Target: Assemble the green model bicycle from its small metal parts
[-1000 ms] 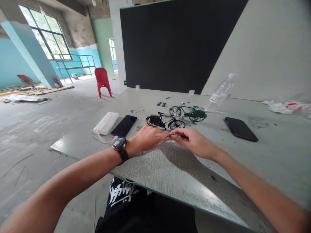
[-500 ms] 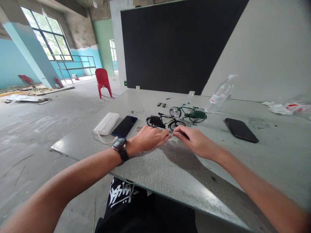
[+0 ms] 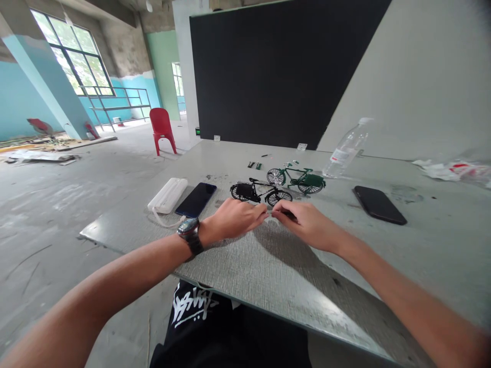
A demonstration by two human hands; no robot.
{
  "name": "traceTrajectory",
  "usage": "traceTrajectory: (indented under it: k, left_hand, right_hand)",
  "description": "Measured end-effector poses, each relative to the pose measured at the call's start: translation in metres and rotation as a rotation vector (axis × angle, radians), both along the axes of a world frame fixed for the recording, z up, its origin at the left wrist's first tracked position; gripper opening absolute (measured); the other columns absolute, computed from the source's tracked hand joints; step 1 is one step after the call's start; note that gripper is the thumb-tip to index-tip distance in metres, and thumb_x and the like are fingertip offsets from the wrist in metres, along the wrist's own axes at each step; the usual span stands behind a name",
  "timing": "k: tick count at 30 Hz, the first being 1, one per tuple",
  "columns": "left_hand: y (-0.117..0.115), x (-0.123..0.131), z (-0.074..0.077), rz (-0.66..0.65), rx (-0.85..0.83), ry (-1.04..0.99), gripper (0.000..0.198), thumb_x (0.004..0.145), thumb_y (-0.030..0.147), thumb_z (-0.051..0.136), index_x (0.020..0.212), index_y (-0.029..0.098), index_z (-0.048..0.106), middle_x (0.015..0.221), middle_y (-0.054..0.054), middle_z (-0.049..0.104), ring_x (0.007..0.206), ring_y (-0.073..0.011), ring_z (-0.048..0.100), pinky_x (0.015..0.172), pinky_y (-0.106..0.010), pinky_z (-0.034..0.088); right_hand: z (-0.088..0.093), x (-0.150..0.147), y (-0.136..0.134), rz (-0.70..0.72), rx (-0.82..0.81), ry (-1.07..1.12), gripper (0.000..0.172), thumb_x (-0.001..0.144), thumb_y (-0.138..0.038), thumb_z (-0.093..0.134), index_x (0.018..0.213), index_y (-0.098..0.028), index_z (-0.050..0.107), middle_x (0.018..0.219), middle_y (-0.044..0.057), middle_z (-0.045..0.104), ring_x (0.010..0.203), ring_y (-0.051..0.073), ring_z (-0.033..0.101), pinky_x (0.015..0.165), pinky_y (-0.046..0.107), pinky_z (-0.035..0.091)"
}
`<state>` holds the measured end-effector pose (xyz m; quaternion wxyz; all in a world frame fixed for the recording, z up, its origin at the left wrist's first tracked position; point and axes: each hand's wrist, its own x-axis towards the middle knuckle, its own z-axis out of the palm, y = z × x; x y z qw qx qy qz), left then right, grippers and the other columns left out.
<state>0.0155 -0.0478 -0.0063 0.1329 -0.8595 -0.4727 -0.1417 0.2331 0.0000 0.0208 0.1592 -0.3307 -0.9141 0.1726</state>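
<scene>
My left hand [image 3: 238, 219], with a dark watch [image 3: 190, 234] on its wrist, is closed, its fingertips pinched. Facing it, my right hand [image 3: 301, 221] pinches too, and the fingertips of both nearly meet. Between them is something tiny and pale that I cannot make out. Just beyond my fingers a black model bicycle [image 3: 261, 193] stands upright on the table, its lower edge partly covered by my left hand. Behind it and to the right is a green model bicycle [image 3: 297, 179] with green side bags.
A white power bank [image 3: 168, 195] with a cable and a dark blue phone [image 3: 196, 199] lie at left. Small parts [image 3: 254, 165] lie behind the bicycles. At right are a clear plastic bottle [image 3: 345, 151], a black phone [image 3: 379, 204] and crumpled plastic [image 3: 456, 169]. The table's edge [image 3: 268, 309] is near my lap.
My right fingers have shifted very slightly, still close to the left fingertips. The bicycles and the other things stay in place; the view has moved a touch.
</scene>
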Motion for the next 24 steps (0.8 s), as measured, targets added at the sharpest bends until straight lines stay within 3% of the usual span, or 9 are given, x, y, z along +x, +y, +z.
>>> traceTrajectory:
  k: [15,24]
  left_hand:
    - [0.0018,0.0009,-0.0013,-0.021,-0.036,0.016,0.039,0.108,0.041,0.028,0.108,0.017,0.060,0.078,-0.005,0.070,0.058,-0.0156,0.062,0.051,-0.027,0.035]
    - [-0.0011,0.0039,0.0025,-0.015,-0.053,0.042,0.035,0.106,0.039,0.034,0.108,0.019,0.063,0.078,-0.006,0.071,0.061,-0.0169,0.064,0.054,-0.026,0.041]
  right_hand:
    - [-0.0048,-0.0020,-0.0027,0.026,-0.067,0.043,0.041,0.101,-0.057,0.037,0.101,-0.023,0.060,0.069,0.000,0.061,0.060,0.016,0.050,0.059,0.029,0.035]
    - [-0.0038,-0.0012,-0.0023,0.013,-0.083,0.003,0.041,0.100,-0.058,0.040,0.097,-0.022,0.061,0.065,-0.001,0.060,0.057,0.015,0.049,0.058,0.029,0.033]
